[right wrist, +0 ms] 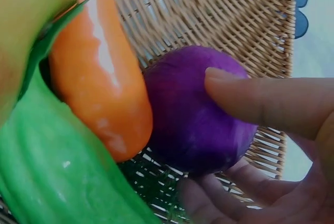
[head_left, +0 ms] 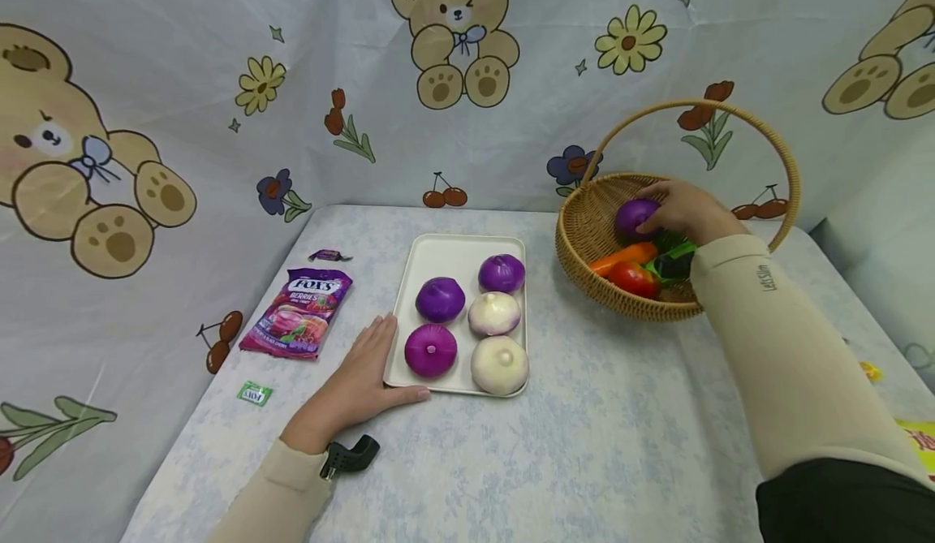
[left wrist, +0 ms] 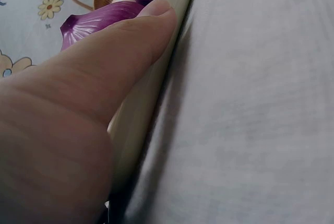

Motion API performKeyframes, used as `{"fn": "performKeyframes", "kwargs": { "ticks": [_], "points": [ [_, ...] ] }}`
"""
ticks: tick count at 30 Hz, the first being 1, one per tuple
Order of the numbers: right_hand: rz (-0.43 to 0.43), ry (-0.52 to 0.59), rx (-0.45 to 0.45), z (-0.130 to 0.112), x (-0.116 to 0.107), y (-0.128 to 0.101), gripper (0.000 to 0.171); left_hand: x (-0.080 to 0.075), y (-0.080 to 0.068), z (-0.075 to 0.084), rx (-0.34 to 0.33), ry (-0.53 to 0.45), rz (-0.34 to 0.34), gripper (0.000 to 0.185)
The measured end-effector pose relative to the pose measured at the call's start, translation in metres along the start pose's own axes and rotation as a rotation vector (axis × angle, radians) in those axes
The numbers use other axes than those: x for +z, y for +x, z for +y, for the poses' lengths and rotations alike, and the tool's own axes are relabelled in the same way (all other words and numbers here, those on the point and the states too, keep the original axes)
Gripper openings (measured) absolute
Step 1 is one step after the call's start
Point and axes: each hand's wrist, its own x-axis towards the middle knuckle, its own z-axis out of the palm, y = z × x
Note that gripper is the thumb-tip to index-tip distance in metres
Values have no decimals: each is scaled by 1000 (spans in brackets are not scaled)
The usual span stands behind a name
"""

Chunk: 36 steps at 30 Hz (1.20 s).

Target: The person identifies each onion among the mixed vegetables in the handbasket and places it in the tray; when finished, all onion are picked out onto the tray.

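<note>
The right hand (head_left: 682, 210) reaches into the basket (head_left: 584, 226) and grasps a purple onion (head_left: 634, 215), thumb and fingers curled around it; the right wrist view shows the thumb (right wrist: 261, 101) pressed on its top. The onion is inside the basket, touching a carrot (head_left: 624, 256) just below the hand. A tomato (head_left: 634, 278) and a green vegetable (head_left: 675, 248) lie by the wrist.

The left hand (head_left: 358, 381) lies flat on the table (head_left: 584, 446), fingers straight and relaxed, holding nothing. Its thumb (left wrist: 125, 41) rests against the near left edge of the tray (head_left: 467, 251). On the tray, just beyond the thumb, sit five onions, three purple and two white. Left of this hand lie a candy bag (head_left: 298, 312) and a small green wrapper (head_left: 254, 394).
</note>
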Motion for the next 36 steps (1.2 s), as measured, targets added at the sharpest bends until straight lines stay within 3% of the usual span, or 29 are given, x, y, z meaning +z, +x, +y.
{"fn": "performKeyframes", "kwargs": {
  "ticks": [9,23,30,36],
  "points": [
    [60,-11,-46,-1,7,0,67,-1,0,1,-2,6,1,136],
    [56,-26,-66,-3,12,-2,65,1,-1,0,-6,3,-3,137],
    [20,37,-86,-9,6,-8,71,3,0,0,-3,9,-3,139],
    [43,89,-119,-25,-1,-13,74,1,-1,-1,-2,10,4,138]
  ]
}}
